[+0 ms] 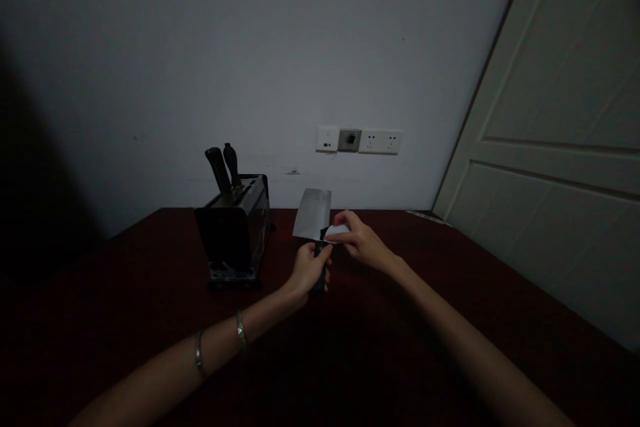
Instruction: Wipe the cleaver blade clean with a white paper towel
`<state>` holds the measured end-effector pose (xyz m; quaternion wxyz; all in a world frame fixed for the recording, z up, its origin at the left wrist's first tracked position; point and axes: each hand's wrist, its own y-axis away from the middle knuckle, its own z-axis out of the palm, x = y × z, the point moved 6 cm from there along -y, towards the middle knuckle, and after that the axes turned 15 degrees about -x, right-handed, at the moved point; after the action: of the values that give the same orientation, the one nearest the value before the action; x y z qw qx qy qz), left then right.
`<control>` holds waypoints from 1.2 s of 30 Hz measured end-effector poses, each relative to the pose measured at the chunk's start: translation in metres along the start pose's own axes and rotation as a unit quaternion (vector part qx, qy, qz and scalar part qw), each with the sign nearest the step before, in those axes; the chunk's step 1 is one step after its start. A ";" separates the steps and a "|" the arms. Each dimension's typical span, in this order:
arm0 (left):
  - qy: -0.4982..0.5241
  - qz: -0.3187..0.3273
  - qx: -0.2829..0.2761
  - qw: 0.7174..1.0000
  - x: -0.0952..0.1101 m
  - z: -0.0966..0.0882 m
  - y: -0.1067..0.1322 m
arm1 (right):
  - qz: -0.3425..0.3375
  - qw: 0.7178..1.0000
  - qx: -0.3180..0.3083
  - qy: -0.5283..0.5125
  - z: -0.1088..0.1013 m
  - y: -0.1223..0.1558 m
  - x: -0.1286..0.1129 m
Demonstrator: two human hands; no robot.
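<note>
A cleaver (314,212) with a broad grey blade is held above the dark red table, blade pointing away from me. My left hand (309,269) is wrapped round its black handle (319,288). At the heel of the blade, my right hand (363,240) pinches a small white piece (338,230) with a dark part at its left end, against or very near the blade. Its exact kind is hard to make out in the dim light. Left of the hands stands a knife block (233,233), with two black knife handles (223,167) sticking up from its top.
The dark red tabletop (390,347) reaches back to a pale wall (200,47). A row of sockets (380,141) is set in the wall behind the cleaver. At the right stands a white panelled door (550,147). A thin strip (427,217) lies by the table's back right edge.
</note>
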<state>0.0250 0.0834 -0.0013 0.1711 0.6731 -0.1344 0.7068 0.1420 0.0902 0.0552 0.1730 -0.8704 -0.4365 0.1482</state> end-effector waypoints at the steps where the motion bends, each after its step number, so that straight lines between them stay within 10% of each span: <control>1: -0.005 0.005 -0.003 1.000 0.001 -0.001 -0.001 | 0.003 1.000 0.002 0.001 -0.002 0.004 0.001; 10: -0.028 0.046 -0.015 0.998 0.018 -0.007 -0.003 | 0.071 0.997 0.024 -0.011 0.016 0.050 0.008; 26: -0.006 0.056 -0.027 0.998 0.017 -0.007 -0.002 | 0.027 0.981 -0.185 -0.053 0.063 0.061 -0.058; 36: 0.057 0.054 -0.032 0.996 0.024 -0.006 0.001 | 0.011 0.992 0.120 0.025 0.000 0.062 -0.063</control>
<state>0.0186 0.0862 0.0224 0.1617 0.6177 -0.1834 0.7474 0.1503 0.0046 0.0355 0.2854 -0.8516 -0.4013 0.1797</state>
